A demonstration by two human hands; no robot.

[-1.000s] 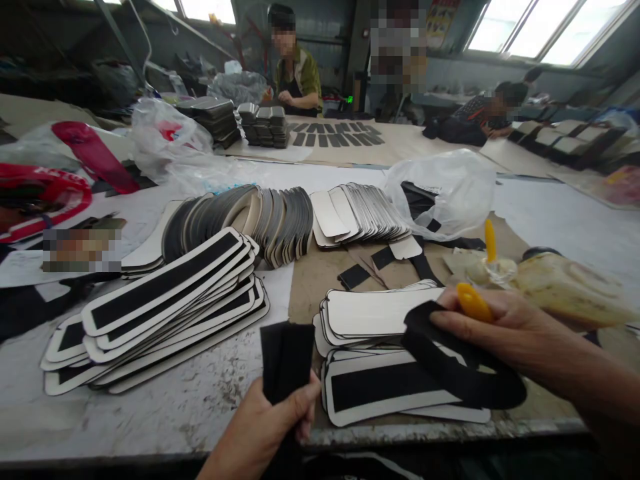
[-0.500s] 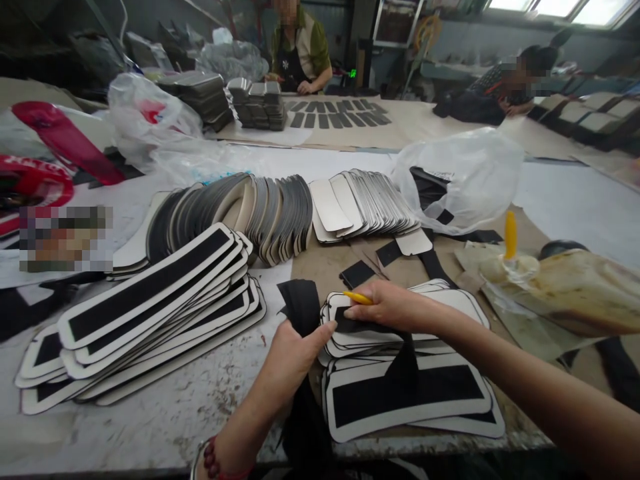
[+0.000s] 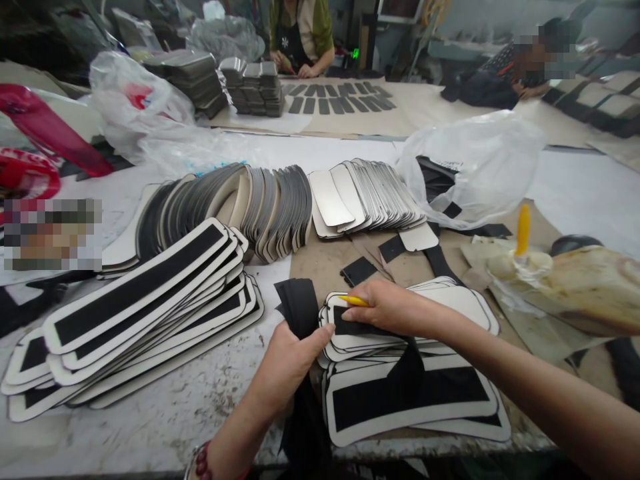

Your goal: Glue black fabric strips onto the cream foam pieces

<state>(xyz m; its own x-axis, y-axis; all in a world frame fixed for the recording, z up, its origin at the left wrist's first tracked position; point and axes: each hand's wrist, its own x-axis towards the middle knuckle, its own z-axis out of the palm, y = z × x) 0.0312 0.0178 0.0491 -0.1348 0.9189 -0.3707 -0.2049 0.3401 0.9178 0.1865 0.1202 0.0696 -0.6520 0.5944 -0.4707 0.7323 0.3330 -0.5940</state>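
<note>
At the near edge of the worktable (image 3: 200,400): left hand (image 3: 287,363) is closed around a bundle of black fabric strips (image 3: 299,303), thumb on top. The bundle's upper end stands just left of the small stack of white panels (image 3: 450,300), and its lower end hangs over the table edge.

Right hand (image 3: 393,307) pinches a yellow tool (image 3: 353,301) between thumb and forefinger. The other fingers are curled and rest on a single black strip (image 3: 350,328), which lies on the top panel of that stack at its left end and then trails down toward the near edge.

Below the stack lies a finished panel (image 3: 415,400), white with a black band along its middle.

Left of the hands is a large slanted pile of finished panels (image 3: 145,307). Behind it are fanned rows of grey pieces (image 3: 250,207) and white pieces (image 3: 365,200).

Right side: a clear plastic bag (image 3: 475,167) with black pieces inside, and near it a glue bottle (image 3: 575,287) lying down, yellow nozzle up.

Far end of the table: a co-worker (image 3: 300,33) is seated by stacked parts.
</note>
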